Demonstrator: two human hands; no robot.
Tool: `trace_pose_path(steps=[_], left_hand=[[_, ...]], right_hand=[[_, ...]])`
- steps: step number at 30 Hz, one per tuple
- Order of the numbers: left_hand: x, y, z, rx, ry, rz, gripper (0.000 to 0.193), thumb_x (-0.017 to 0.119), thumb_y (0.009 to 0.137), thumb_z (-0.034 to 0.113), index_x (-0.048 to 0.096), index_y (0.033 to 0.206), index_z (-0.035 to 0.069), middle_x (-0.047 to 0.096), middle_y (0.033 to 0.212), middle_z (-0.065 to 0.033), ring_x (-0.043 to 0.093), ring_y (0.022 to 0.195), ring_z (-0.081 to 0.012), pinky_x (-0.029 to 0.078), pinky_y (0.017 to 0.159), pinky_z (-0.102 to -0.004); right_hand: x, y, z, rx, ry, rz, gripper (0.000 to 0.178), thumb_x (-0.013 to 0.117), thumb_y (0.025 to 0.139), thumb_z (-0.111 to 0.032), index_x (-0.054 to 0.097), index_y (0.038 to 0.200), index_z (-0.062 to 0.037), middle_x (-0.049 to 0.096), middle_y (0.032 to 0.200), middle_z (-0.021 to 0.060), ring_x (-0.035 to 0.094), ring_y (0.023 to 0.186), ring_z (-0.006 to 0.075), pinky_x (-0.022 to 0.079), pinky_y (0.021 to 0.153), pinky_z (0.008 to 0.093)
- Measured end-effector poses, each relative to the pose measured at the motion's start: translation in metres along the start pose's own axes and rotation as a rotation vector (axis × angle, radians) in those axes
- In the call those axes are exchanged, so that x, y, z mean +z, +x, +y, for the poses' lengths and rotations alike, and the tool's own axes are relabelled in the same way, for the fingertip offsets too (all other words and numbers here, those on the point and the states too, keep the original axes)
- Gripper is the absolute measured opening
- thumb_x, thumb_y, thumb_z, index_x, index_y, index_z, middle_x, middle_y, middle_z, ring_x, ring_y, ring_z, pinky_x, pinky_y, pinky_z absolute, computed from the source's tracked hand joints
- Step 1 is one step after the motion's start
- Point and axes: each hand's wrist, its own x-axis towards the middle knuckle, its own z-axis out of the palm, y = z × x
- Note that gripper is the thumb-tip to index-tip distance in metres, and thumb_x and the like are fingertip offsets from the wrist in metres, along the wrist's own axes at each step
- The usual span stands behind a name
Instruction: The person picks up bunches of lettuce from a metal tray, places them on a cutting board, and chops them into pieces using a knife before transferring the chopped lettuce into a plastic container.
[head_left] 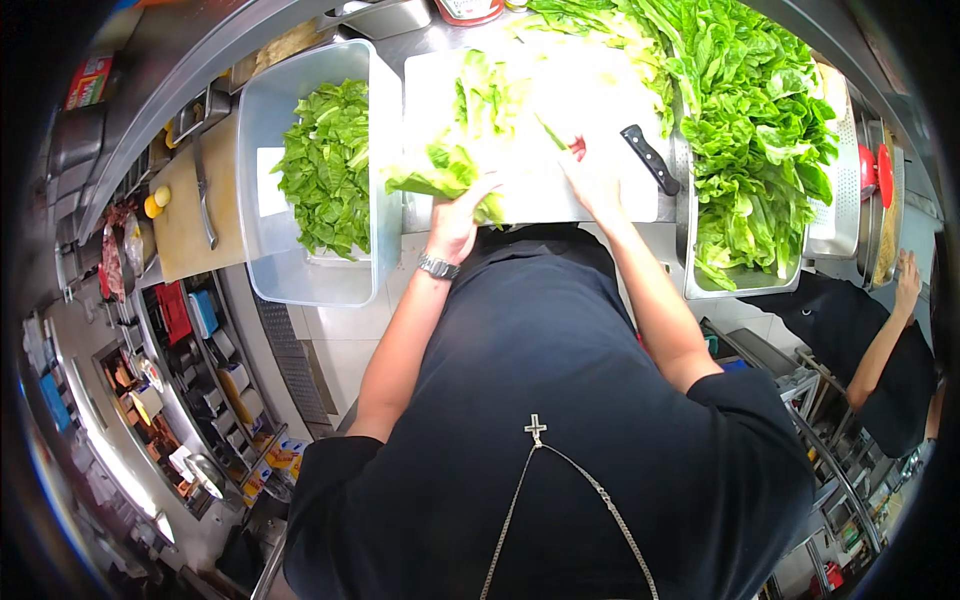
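Observation:
Over the left part of the white cutting board (640,195), my left hand (458,225) is closed round a bunch of romaine lettuce leaves (440,172). More pale leaves lie on the board just beyond, partly washed out by glare. My right hand (594,185) is over the board's middle, its fingers bent and overexposed. A thin green strip (550,131) and a small red spot (577,148) show at its fingertips; what they belong to I cannot make out. A black-handled knife (650,160) lies on the board right of that hand, its blade lost in the glare.
Left of the board stands a clear plastic bin (385,130) with cut lettuce (328,165). A metal pan (745,283) heaped with romaine heads (755,150) is at the right. Farther left, a long metal utensil (203,195) lies on a tan board (222,235). Another person's arm (885,345) shows far right.

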Motion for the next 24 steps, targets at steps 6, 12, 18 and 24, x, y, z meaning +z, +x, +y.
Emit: trace_pose_path(steps=[6,12,18,24], left_hand=[[0.023,0.011,0.011,-0.097,-0.234,0.040,0.020,0.064,0.093,0.004,0.065,0.111,-0.005,0.070,0.098,-0.0135,0.068,0.092,-0.0215,0.054,0.084,-0.0334],[-0.003,0.024,0.020,0.230,0.385,0.306,0.006,0.073,0.085,0.001,0.071,0.090,-0.001,0.070,0.087,-0.0061,0.066,0.078,-0.0143,0.052,0.074,-0.0290],[0.000,0.066,0.030,0.517,0.935,0.427,0.028,0.082,0.078,0.017,0.070,0.090,-0.005,0.075,0.086,-0.0121,0.070,0.073,-0.0169,0.053,0.064,-0.0338],[0.022,0.084,0.029,0.376,1.449,0.378,0.047,0.083,0.068,0.037,0.071,0.095,0.001,0.070,0.090,-0.0243,0.069,0.082,-0.0398,0.054,0.071,-0.0453]], right_hand=[[0.036,-0.010,-0.020,-0.159,0.479,-0.264,0.049,0.067,0.088,-0.039,0.063,0.117,-0.0002,0.067,0.098,0.0169,0.065,0.093,0.0251,0.052,0.081,0.0395],[0.027,0.040,-0.048,-0.382,-0.407,0.151,0.048,0.064,0.087,-0.039,0.061,0.119,-0.0026,0.064,0.101,0.0187,0.061,0.099,0.0322,0.049,0.085,0.0455],[-0.007,0.022,-0.045,-0.457,-0.621,0.193,0.047,0.063,0.085,-0.034,0.060,0.120,-0.0039,0.062,0.104,0.0196,0.059,0.104,0.0359,0.048,0.087,0.0480],[-0.018,0.024,-0.023,-0.428,-0.665,0.243,0.052,0.069,0.082,-0.035,0.059,0.119,0.0000,0.063,0.101,0.0187,0.060,0.097,0.0340,0.049,0.086,0.0423]])
